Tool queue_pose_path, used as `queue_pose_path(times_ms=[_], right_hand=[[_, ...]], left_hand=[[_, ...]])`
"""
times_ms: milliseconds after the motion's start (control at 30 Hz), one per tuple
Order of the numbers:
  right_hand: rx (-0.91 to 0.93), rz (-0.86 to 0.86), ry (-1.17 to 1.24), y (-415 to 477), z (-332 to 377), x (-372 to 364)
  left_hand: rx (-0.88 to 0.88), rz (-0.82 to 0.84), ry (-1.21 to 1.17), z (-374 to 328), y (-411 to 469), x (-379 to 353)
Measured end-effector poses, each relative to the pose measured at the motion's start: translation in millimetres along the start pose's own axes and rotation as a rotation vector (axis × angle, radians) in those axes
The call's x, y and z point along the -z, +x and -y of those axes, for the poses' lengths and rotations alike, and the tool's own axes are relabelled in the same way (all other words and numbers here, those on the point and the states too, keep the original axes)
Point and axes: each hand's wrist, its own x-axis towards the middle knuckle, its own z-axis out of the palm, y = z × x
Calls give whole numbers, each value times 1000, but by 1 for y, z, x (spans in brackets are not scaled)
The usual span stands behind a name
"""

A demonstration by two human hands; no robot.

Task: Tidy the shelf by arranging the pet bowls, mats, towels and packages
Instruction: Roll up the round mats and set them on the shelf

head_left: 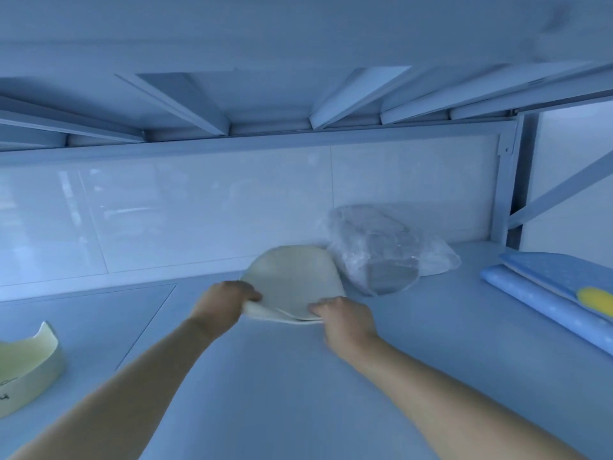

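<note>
Seemingly midway, the left hand (225, 302) and right hand (345, 318) grip the pale folded mat (295, 280), fingers (318, 307) curled on its near edge, on the shelf (265, 393) beside the wrapped package (381, 257); bowl (30, 363) and blue towels (564, 287) look unsorted.

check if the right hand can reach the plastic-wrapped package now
Probably, once freed: the right hand grips the pale mat, yet the plastic-wrapped package lies just beyond it with nothing between.

From my end the mat (292, 280) looks matt and rubbery, and it bends softly. The package (381, 250) near the shelf's back edge wears clear, crinkled, shiny plastic film. The shelf board (298, 386) reads smooth and matt (its back panel (199, 210) is glossy and reflective). At the right edge, the blue dotted sheets (547, 293) look like matt fabric.
</note>
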Motion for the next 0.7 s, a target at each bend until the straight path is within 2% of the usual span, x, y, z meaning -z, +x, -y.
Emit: queue_pose_path(times_ms=[33, 200, 400, 600, 700], right_hand=[[23, 35, -32, 2, 1, -4], [-35, 74, -80, 14, 6, 4], [-36, 89, -61, 16, 4, -5], [69, 76, -51, 32, -11, -6], [50, 59, -58, 42, -15, -4]], left_hand=[[4, 39, 12, 2, -7, -12], [41, 13, 8, -2, -25, -21], [-48, 42, -153, -25, -29, -30], [17, 26, -196, -27, -17, -45], [53, -33, -173, -32, -8, -46]])
